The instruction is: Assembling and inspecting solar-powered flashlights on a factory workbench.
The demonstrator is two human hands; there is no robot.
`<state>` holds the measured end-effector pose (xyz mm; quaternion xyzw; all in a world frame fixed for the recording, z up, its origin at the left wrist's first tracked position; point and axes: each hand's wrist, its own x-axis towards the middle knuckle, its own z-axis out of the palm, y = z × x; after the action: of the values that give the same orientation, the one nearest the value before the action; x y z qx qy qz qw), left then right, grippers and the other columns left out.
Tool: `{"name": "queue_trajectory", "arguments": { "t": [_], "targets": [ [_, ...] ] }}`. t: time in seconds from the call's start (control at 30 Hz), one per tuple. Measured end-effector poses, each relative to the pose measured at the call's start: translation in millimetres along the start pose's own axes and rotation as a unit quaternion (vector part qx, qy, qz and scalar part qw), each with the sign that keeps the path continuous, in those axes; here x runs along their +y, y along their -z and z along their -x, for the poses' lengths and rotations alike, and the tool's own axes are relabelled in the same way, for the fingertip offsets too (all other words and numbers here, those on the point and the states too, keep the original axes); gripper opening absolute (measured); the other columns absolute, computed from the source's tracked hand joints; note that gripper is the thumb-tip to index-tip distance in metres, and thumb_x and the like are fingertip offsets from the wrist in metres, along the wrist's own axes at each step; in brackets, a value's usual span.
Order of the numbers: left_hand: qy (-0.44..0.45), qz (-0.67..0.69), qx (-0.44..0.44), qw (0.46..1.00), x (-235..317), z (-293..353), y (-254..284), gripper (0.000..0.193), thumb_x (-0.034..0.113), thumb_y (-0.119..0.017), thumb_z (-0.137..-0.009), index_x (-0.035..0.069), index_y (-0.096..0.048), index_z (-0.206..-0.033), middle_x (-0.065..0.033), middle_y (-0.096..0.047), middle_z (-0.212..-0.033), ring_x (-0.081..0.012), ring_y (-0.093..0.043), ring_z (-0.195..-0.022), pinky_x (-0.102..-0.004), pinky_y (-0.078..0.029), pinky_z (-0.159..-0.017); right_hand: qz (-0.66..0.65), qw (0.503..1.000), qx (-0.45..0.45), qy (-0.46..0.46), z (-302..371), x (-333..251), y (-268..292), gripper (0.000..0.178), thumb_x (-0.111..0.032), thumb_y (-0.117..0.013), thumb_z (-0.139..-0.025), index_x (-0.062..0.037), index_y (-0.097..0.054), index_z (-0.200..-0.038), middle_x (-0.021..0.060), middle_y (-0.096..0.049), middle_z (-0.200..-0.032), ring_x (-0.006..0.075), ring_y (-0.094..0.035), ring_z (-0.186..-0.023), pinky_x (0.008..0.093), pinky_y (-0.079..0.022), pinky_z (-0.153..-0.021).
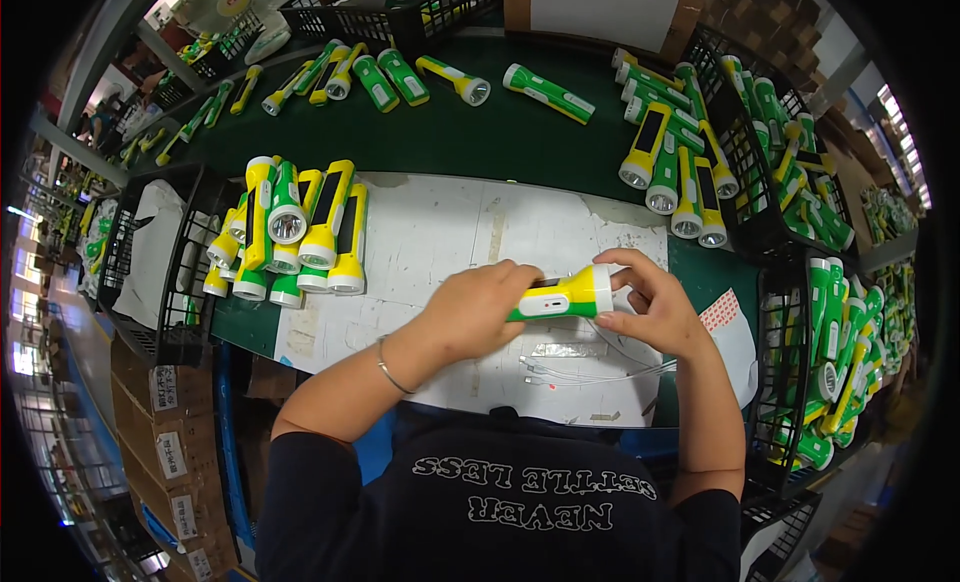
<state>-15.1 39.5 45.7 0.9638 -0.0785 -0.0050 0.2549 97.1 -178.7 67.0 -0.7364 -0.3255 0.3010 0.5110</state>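
A green and yellow flashlight with a white head lies level in front of me, above the white board. My left hand is wrapped around its tail end, hiding that part. At the other end, my right hand has its thumb and index finger on opposite sides of the white head rim, with the palm turned toward the lens. White cables lie on the board just below the flashlight and run under my right wrist.
Flashlights are piled at the board's left and grouped at the far right. Others lie along the dark green bench. Black crates stand left and right, the right one full of flashlights. Cardboard boxes stack at lower left.
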Motion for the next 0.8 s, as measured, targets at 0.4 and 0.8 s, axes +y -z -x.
{"name": "queue_trajectory", "arguments": {
  "t": [0.4, 0.8],
  "targets": [
    [0.044, 0.231, -0.149, 0.961, -17.1, 3.5, 0.1, 0.051, 0.028, -0.064, -0.074, 0.002, -0.046, -0.114, -0.019, -0.058, -0.1, -0.0299, -0.059, -0.087, -0.035, -0.047, -0.073, -0.171, 0.985, 0.007, -0.028, -9.6, 28.2, -17.8, 0.055, -0.002, -0.071, -0.067, -0.0064, -0.046, -0.116, 0.0015, -0.057, -0.089, -0.0019, -0.036, -0.053, 0.0133, -0.029, -0.047],
    [0.156, 0.35, 0.021, 0.924, -7.0, -4.9, -50.2, 0.057, 0.022, -0.065, -0.075, 0.0, -0.037, -0.12, -0.0208, -0.054, -0.105, -0.0301, -0.055, -0.097, -0.0348, -0.044, -0.082, -0.112, 0.987, 0.108, -0.032, -0.3, 64.6, -36.8, 0.016, -0.015, -0.059, -0.082, 0.0003, -0.057, -0.088, 0.0028, -0.059, -0.069, 0.0102, -0.055, -0.061, 0.024, -0.044, -0.057]
  ]
}}
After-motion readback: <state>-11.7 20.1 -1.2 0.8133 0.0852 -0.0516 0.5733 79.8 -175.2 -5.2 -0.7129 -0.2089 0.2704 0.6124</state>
